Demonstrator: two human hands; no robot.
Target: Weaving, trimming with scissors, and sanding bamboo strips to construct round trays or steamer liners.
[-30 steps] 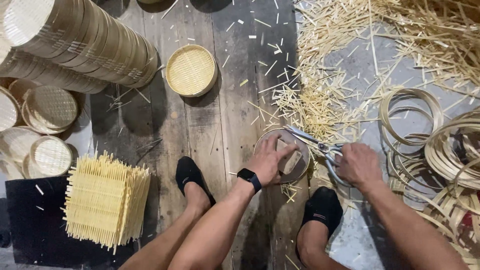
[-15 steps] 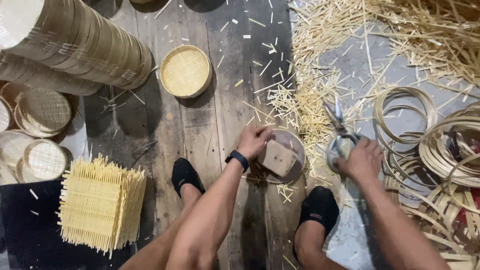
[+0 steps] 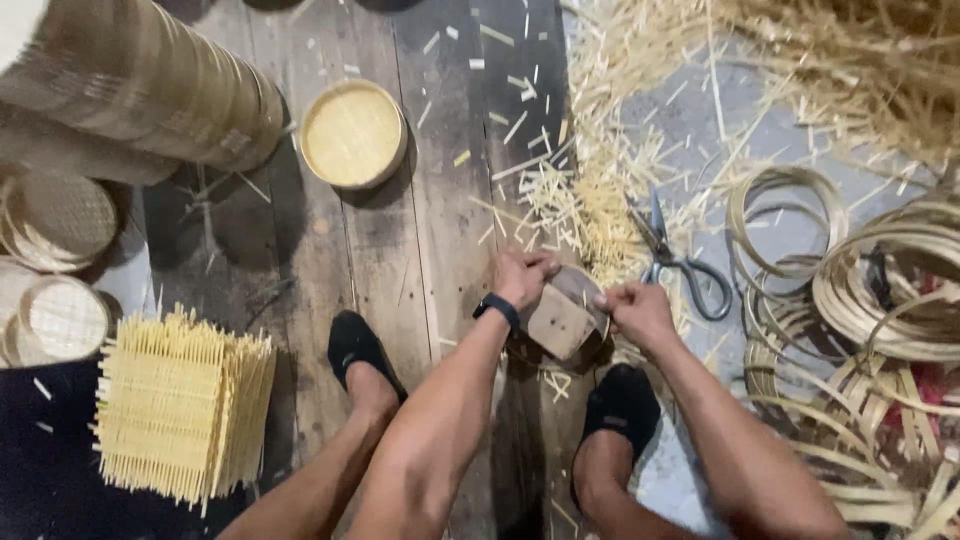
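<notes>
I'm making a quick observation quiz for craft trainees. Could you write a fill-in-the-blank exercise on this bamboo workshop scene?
1. Both the left hand and the right hand grip a round frame with a flat ____ block lying on it.
2. The scissors lie on the floor, nearest the ____ hand.
3. The wristband is worn on the ____ wrist.
4. The finished round tray sits on the dark ____ floorboards.

Missing words: wooden; right; left; wooden

Both forearms reach forward and down between the knees, left hand point(image 3: 520, 277) and right hand point(image 3: 634, 310) near each other, fingers curled in a grip, feet planted on either side
</notes>
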